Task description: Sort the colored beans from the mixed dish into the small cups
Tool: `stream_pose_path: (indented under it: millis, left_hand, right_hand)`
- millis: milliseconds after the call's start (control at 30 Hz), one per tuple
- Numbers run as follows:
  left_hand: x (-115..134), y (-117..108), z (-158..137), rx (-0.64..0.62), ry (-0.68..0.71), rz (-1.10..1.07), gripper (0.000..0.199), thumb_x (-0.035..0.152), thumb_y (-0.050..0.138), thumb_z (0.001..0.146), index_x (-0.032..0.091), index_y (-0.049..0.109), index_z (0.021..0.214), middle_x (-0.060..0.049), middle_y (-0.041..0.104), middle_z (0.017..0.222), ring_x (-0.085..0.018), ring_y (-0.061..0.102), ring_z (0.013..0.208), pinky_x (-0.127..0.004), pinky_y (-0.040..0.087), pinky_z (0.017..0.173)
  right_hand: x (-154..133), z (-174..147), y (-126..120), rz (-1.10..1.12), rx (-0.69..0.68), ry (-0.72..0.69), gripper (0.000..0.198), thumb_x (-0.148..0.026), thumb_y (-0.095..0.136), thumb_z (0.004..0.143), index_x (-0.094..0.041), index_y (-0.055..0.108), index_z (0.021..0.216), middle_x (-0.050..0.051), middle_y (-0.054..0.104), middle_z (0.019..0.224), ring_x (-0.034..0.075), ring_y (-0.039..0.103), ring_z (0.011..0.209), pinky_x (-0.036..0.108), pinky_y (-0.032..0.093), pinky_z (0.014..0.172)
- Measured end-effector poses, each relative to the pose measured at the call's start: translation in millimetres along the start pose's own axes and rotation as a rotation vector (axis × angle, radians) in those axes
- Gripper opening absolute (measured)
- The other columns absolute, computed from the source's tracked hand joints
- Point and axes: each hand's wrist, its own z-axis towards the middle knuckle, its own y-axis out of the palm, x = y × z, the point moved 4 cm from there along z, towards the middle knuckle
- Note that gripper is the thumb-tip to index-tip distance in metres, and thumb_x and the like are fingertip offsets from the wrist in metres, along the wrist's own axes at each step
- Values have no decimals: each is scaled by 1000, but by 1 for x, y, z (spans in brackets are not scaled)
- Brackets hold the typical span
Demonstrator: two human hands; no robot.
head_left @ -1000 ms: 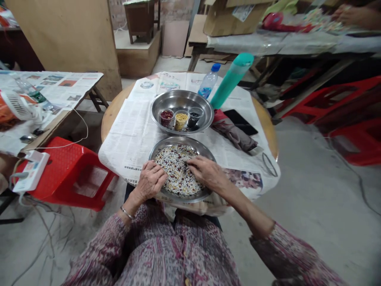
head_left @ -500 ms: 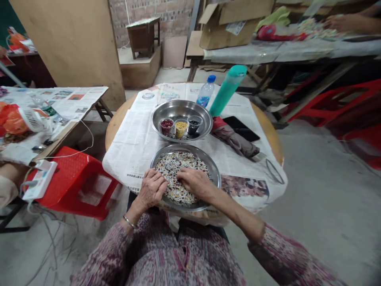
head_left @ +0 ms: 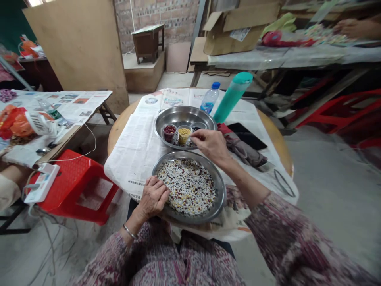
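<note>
A steel basin close to my body holds a mix of white grains with yellow, dark red and black beans. Curled over its left rim is my left hand. My right hand hangs above the near right edge of a second steel basin, thumb and fingertips pinched together; what they hold is too small to make out. Inside that far basin stand a clear cup of dark red beans, a cup of yellow beans, and a cup of black beans partly hidden by my right hand.
Newspaper covers the round table. Behind the basins stand a water bottle and a leaning teal bottle; a folded umbrella and dark phone lie right. A red stool stands left. Another person's hand shows at the far table.
My right hand has left the grain mix and moved forward to the cups in the far basin. My left hand stays at the near basin's rim. The view has shifted slightly.
</note>
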Motion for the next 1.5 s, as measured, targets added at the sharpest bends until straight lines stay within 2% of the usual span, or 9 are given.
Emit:
stream_pose_path:
  millis: [133, 300, 433, 833, 1033, 1167, 1233, 1400, 1500]
  left_hand:
    - [0, -1, 0, -17, -8, -2, 36, 28, 34, 103, 20, 61, 80, -3, 63, 80, -19, 55, 89, -44, 37, 105]
    - [0, -1, 0, -28, -18, -42, 40, 31, 29, 104, 20, 60, 81, -3, 62, 79, -19, 54, 87, -44, 38, 104]
    - [0, -1, 0, -15, -26, -54, 40, 32, 30, 104, 20, 61, 82, -3, 62, 79, -19, 54, 87, -44, 37, 105]
    - [1, 0, 1, -68, -20, -31, 37, 29, 32, 104, 21, 61, 82, -3, 63, 80, -19, 55, 88, -44, 35, 107]
    - [0, 0, 0, -48, -23, -29, 37, 30, 32, 104, 21, 61, 83, -3, 64, 81, -19, 55, 88, -44, 36, 107]
    - [0, 1, 0, -21, -10, -28, 38, 30, 32, 104, 21, 61, 82, -3, 64, 81, -19, 54, 89, -44, 36, 107]
    - [0, 2, 1, -32, -15, -21, 36, 29, 34, 103, 21, 62, 82, -3, 64, 81, -20, 54, 90, -44, 36, 107]
    - [1, 1, 2, -59, -33, -1, 32, 26, 38, 102, 21, 63, 82, -3, 65, 82, -19, 55, 91, -44, 36, 109]
    - [2, 0, 2, -55, -30, 4, 32, 25, 38, 102, 20, 63, 81, -3, 65, 83, -19, 55, 92, -44, 36, 109]
  right_hand:
    - [2, 48, 10, -196, -52, 11, 24, -27, 57, 85, -23, 78, 95, 9, 77, 94, 25, 67, 88, 37, 49, 74]
    - [7, 75, 34, -324, -227, -21, 24, -22, 60, 81, -23, 80, 96, 12, 76, 99, 26, 66, 91, 39, 50, 77]
    - [14, 81, 46, -330, -281, -56, 23, -24, 64, 79, -23, 80, 95, 10, 75, 92, 25, 66, 89, 38, 50, 76]
    - [18, 77, 54, -439, -203, -84, 25, -22, 54, 82, -22, 77, 93, 10, 75, 94, 22, 62, 83, 32, 45, 69]
    - [13, 73, 41, -417, -189, -51, 25, -23, 52, 84, -22, 76, 91, 10, 74, 92, 22, 63, 84, 34, 45, 72]
    - [3, 44, 13, -291, -171, -72, 23, -25, 52, 88, -20, 73, 91, 10, 74, 96, 23, 63, 85, 35, 44, 71]
    - [-6, 10, 9, -190, -256, -157, 21, -26, 51, 91, -21, 71, 91, 8, 73, 94, 21, 62, 82, 33, 44, 70]
    - [-30, -114, 42, -163, -620, -416, 18, -18, 50, 91, -21, 66, 84, 6, 69, 84, 18, 60, 77, 30, 41, 67]
    - [-37, -151, 61, -195, -641, -512, 20, -11, 49, 89, -20, 66, 92, 8, 69, 92, 20, 60, 85, 31, 41, 72]
